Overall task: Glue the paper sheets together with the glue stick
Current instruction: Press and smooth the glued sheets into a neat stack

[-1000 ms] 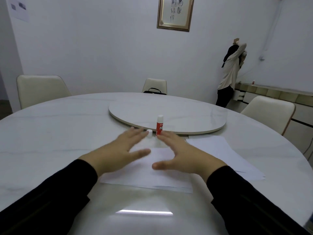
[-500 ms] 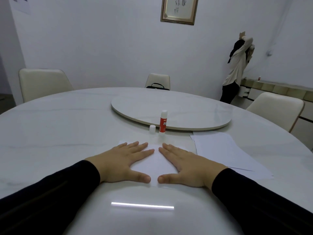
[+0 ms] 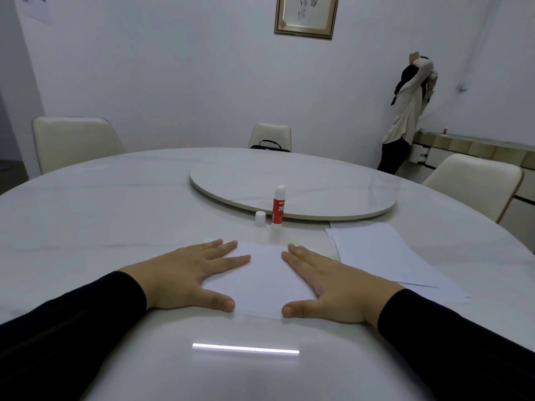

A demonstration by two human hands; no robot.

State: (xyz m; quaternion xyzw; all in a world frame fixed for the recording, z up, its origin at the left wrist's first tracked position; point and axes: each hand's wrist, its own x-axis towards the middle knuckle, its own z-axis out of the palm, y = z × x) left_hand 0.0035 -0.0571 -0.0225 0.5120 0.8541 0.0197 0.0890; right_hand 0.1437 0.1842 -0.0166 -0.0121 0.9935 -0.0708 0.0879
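While both hands, left hand [image 3: 191,273] and right hand [image 3: 333,279], press spread flat on the paper sheets [image 3: 260,282], the upright uncapped glue stick [image 3: 278,208] stands beyond, nearer the right fingertips [image 3: 292,248].

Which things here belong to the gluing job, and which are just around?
Job: left hand, right hand, pressed paper, spare sheets, glue stick, its cap.
Around: turntable, chairs, bag, framed picture.
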